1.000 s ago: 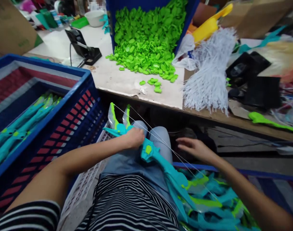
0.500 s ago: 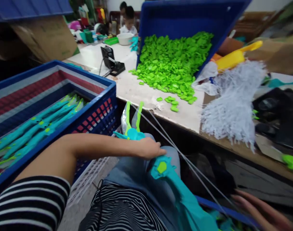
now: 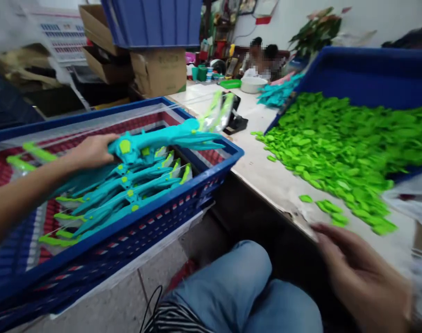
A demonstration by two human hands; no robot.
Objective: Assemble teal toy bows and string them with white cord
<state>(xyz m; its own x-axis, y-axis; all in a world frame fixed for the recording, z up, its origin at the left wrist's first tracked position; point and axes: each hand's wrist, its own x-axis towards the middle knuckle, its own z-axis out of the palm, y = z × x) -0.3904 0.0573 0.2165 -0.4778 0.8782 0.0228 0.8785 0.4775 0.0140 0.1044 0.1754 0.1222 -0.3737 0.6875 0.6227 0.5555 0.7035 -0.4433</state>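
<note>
Moved leftward from over lap (image 3: 228, 282): turquoise toy bow (image 3: 162, 137), with left hand (image 3: 95, 150). Work surface (image 3: 252, 171) at right; beside it, blue crate (image 3: 197, 182). Packed bows (image 3: 145, 185) in crate; toy bow above them, contact not certain. Left fingers clamped around its middle. Right hand (image 3: 363, 277) near surface edge, fingers loosely extended, nothing visible held. Possible trouble: crooked lowering, prongs (image 3: 211, 138) catching rim or neighbours. Near right hand, loose green pieces (image 3: 331, 208).

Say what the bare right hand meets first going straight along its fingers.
The right hand would probably meet the flat white tabletop first, at its chipped front edge, though depth is unclear.
</note>
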